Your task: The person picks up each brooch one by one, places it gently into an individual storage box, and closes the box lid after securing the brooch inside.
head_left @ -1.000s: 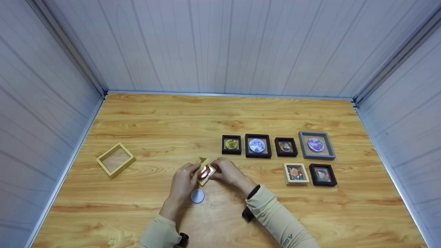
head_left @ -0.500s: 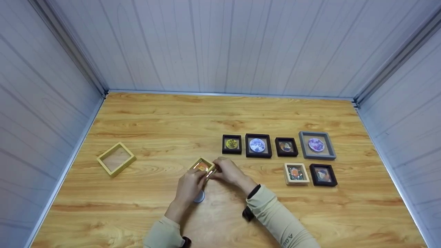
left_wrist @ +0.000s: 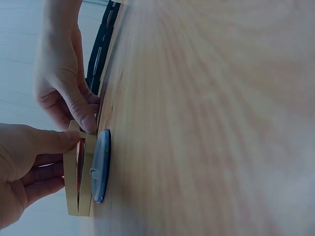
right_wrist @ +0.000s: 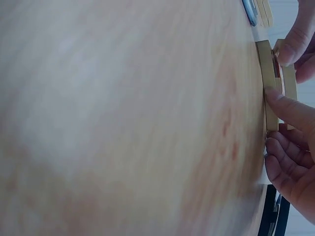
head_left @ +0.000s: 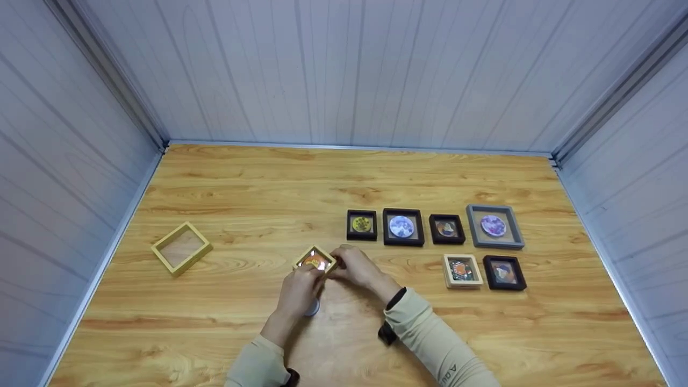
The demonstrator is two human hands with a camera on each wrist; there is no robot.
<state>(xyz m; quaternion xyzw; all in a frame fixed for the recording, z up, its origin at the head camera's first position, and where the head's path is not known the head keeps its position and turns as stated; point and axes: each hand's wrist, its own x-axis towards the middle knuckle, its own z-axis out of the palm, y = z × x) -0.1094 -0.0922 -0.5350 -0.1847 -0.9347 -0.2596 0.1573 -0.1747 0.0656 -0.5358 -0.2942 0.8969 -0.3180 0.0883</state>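
My left hand (head_left: 295, 294) holds the upper half of a small yellow display frame (head_left: 328, 257) from the near left. The frame's lower half (right_wrist: 266, 81) lies under it close to the tabletop, pinched at the right side by the thumb and fingers of my right hand (head_left: 356, 267). A narrow gap separates the two halves in both wrist views, and a round orange-red piece (head_left: 318, 262) shows inside through the clear window. Just in front lies a round pin badge (left_wrist: 101, 166), its pale back and clasp facing up, partly covered by my left hand in the head view.
An empty larger yellow frame (head_left: 200, 255) lies at the left. At the right, several black frames (head_left: 403, 243), a grey one (head_left: 471, 231) and a cream one (head_left: 463, 285) hold round badges. Pale panels (head_left: 344, 75) wall the wooden table at the back and sides.
My left hand has shifted right and brought the upper frame half down from a steep tilt until it lies nearly flat over the lower half. The right hand has stayed put.
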